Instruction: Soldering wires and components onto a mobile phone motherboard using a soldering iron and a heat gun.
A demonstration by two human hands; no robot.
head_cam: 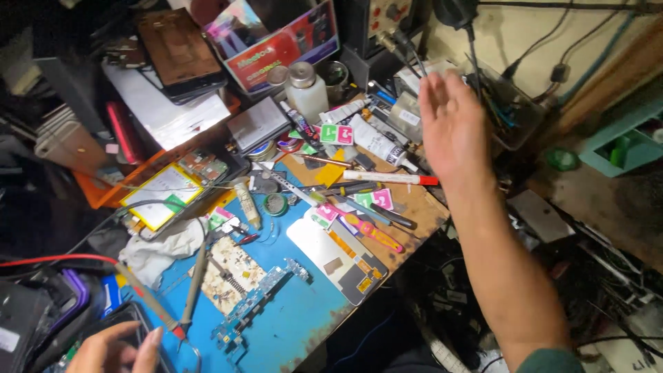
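My right hand (452,128) is raised over the right end of the cluttered bench with its fingers spread, holding nothing; it hovers near tubes of paste (376,141) and a clear bin of tools (507,110). My left hand (114,349) rests at the bottom left edge, fingers loosely curled next to a dark phone (131,321) and the tip of a red multimeter probe (148,300). On the blue mat (297,311) lie a bare circuit board (259,304) and a white phone screen panel (338,255).
A yellow phone battery (162,193), a white cloth (166,249), screwdrivers (369,231), tweezers, a solder wick reel (275,204) and a white solvent bottle (306,86) crowd the bench. Cables hang at the back right. A teal shelf (621,141) stands far right.
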